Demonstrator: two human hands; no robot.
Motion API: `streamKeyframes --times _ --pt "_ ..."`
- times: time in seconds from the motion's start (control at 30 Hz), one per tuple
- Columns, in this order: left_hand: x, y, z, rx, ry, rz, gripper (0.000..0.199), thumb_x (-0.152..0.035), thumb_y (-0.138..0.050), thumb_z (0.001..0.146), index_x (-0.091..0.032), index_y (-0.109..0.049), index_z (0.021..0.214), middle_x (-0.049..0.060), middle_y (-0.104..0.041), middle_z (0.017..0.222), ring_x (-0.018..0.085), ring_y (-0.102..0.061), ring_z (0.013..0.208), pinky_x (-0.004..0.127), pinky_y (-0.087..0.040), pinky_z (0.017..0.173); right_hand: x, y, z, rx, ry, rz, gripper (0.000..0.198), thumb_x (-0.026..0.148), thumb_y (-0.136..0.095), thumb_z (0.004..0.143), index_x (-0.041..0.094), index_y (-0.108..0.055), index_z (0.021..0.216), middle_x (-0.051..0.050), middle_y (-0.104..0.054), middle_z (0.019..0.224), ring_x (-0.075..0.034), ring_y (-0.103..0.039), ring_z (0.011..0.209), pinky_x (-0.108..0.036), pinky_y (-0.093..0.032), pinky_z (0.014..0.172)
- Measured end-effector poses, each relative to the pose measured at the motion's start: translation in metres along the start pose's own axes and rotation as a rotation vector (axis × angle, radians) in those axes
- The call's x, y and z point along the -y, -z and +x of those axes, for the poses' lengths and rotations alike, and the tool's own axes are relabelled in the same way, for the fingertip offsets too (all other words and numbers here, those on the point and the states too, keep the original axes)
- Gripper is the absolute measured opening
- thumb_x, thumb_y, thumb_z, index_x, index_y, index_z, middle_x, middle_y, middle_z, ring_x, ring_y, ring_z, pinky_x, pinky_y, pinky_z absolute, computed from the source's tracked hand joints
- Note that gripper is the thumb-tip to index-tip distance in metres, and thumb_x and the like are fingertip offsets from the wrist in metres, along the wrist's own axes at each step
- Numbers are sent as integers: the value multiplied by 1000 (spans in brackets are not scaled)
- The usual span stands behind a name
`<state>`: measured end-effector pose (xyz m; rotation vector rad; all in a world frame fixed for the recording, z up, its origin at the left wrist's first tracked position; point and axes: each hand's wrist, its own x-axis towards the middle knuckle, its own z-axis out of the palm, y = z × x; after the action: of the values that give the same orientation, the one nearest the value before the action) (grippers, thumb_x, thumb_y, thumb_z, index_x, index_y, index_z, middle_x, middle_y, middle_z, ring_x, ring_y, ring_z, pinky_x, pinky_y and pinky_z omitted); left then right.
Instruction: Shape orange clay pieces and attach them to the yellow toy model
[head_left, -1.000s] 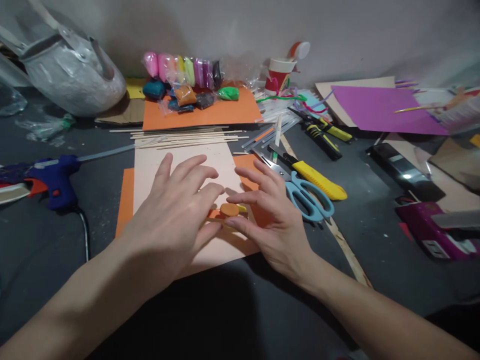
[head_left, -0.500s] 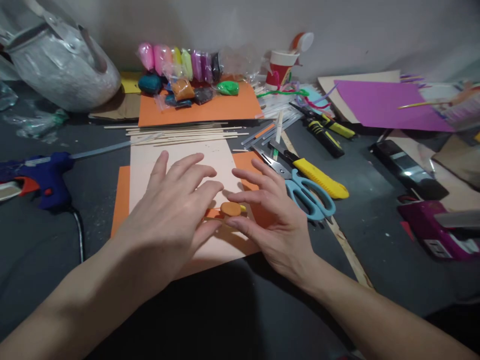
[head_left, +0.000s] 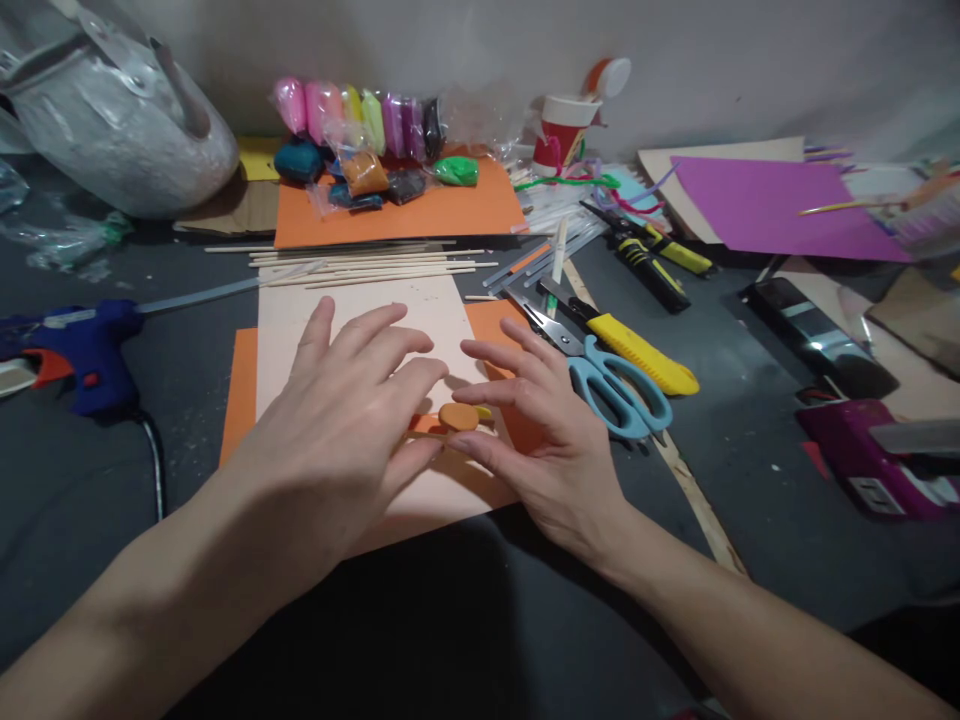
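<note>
Between my hands is a small orange and yellow piece with a flattened brown-orange clay disc (head_left: 458, 417) on the side facing me. My left hand (head_left: 341, 410) pinches the piece's orange end between thumb and index finger, its other fingers spread. The thumb of my right hand (head_left: 551, 435) presses at the disc's lower edge; its index finger arches behind, and the other fingers are raised. Fingers hide part of the piece. Beneath lie a pale sheet of paper (head_left: 300, 345) and an orange sheet (head_left: 241, 380).
Thin wooden sticks (head_left: 375, 268) lie behind my hands. To the right are scissors (head_left: 619, 385), a yellow cutter (head_left: 645, 355) and pliers (head_left: 649, 265). A blue glue gun (head_left: 97, 350) lies left, below a metal kettle (head_left: 127, 120). Bagged clay (head_left: 364, 172) sits at the back.
My fingers hold nearly the same pose around the piece. The right hand has shifted very slightly left, and the view has moved a little.
</note>
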<state>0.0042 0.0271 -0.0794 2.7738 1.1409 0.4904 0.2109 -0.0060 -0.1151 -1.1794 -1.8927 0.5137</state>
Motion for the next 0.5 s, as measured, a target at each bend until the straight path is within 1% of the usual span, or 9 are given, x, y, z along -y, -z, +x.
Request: streamKeyframes --times 0.07,0.1,0.13,0.2,0.23,0.27,0.3,0.37,0.5 --pt "1 4 0 -2 1 -13 26 -27 -63 92 -12 -70 112 21 -72 123 48 -54 137 81 -30 112 0 0 2 4 12 -14 21 32 -79 90 21 -73 105 -12 -68 135 -29 -43 147 -52 -34 124" --pt "2 7 0 -11 -3 -23 25 -27 -61 93 -13 -70 111 20 -72 123 48 -55 136 81 -31 112 0 0 2 5 18 -21 21 32 -79 90 20 -73 105 -13 -68 135 -30 -43 147 -53 -34 123" --pt "2 11 1 -34 -10 -34 23 -27 -59 94 -14 -71 109 19 -73 121 46 -57 133 77 -35 111 0 0 3 8 22 -27 21 32 -79 90 20 -73 105 -13 -69 134 -30 -44 146 -54 -34 123" --pt "3 19 4 -95 -33 -57 21 -24 -54 96 -16 -73 102 16 -75 114 40 -65 122 63 -47 104 0 0 4 14 32 -38 21 32 -79 90 20 -73 106 -12 -69 133 -31 -45 145 -55 -34 122" --pt "2 22 5 -127 -52 -68 21 -22 -53 98 -17 -74 99 13 -75 109 36 -67 114 54 -51 98 0 1 4 19 39 -44 22 33 -79 90 21 -73 107 -12 -70 133 -32 -45 144 -56 -34 121" --pt "2 24 6 -144 -72 -73 23 -20 -52 98 -19 -75 97 11 -75 104 32 -68 108 48 -52 93 -1 1 4 23 44 -51 22 33 -79 90 21 -72 107 -12 -70 133 -32 -45 144 -57 -34 121" --pt "1 25 7 -151 -90 -74 24 -19 -52 99 -20 -75 96 10 -75 101 30 -68 104 45 -51 90 -1 1 4 25 51 -57 21 33 -79 90 22 -72 107 -11 -70 132 -33 -46 144 -59 -33 121" --pt "0 23 8 -145 -113 -61 27 -20 -50 101 -22 -77 95 8 -75 97 30 -67 101 46 -48 92 -1 1 3 22 56 -61 19 33 -78 90 23 -72 105 -11 -71 132 -33 -46 144 -61 -33 120" --pt "-1 13 6 -130 -115 -47 33 -20 -46 103 -25 -77 93 7 -74 98 29 -65 103 51 -43 101 0 2 4 29 48 -53 16 32 -76 92 23 -71 105 -11 -71 131 -33 -48 143 -62 -32 120"
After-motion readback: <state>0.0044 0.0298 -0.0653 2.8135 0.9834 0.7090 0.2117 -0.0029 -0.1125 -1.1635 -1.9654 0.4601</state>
